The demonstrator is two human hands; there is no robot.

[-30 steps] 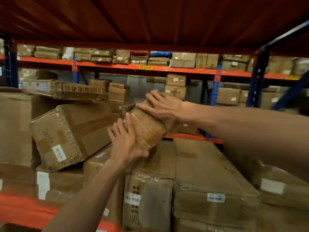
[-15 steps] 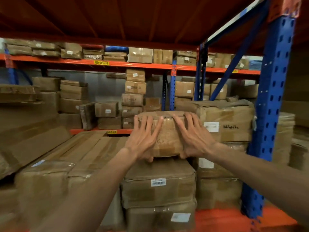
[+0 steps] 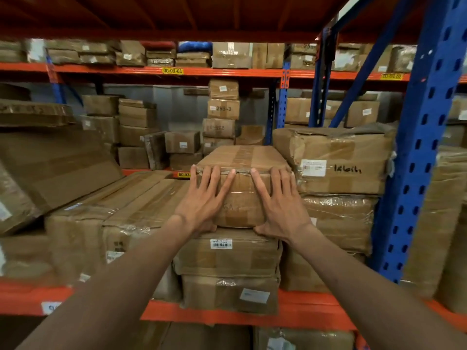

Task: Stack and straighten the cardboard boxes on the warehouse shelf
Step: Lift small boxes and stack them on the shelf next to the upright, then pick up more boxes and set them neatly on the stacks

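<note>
Small box [image 3: 242, 170] now set on stack, left hand [image 3: 202, 200], right hand [image 3: 280, 200] flat against it, grip open

Dim, warm light; centre fairly sharp, edges blurred and bowed by the wide lens; tape glints faintly.

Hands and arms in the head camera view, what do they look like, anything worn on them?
Both arms are bare from the bottom edge of the picture up to the wrists; no sleeves show. The left hand and right hand wear no gloves. No rings, watch or wristband can be seen. The fingers are long and slim, with short nails.
</note>
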